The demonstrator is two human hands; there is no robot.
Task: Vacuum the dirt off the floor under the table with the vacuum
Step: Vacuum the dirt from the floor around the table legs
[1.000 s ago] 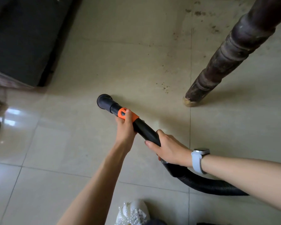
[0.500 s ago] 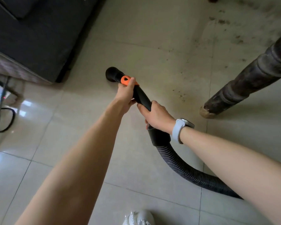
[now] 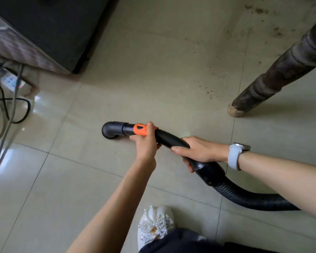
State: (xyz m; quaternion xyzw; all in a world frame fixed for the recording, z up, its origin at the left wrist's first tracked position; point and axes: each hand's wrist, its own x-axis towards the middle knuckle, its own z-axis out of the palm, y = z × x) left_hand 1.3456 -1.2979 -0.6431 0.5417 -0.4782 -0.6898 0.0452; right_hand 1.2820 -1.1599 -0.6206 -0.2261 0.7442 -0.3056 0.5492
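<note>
Open tiled floor (image 3: 135,79) stretches ahead of the vacuum nozzle (image 3: 110,132) toward the scattered dirt (image 3: 207,91). On the right a dark turned table leg (image 3: 274,77) stands in the way, just beside the dirt. A dark cabinet (image 3: 49,28) blocks the upper left, and a power strip (image 3: 11,82) with looped cables (image 3: 9,110) clutters the left edge

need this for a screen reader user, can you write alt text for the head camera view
Seen from above, a person grips a black vacuum hose with both hands, left hand at its orange collar, right hand further back, the nozzle on the pale tiled floor. Dirt specks lie near a dark wooden table leg to the upper right.
</note>
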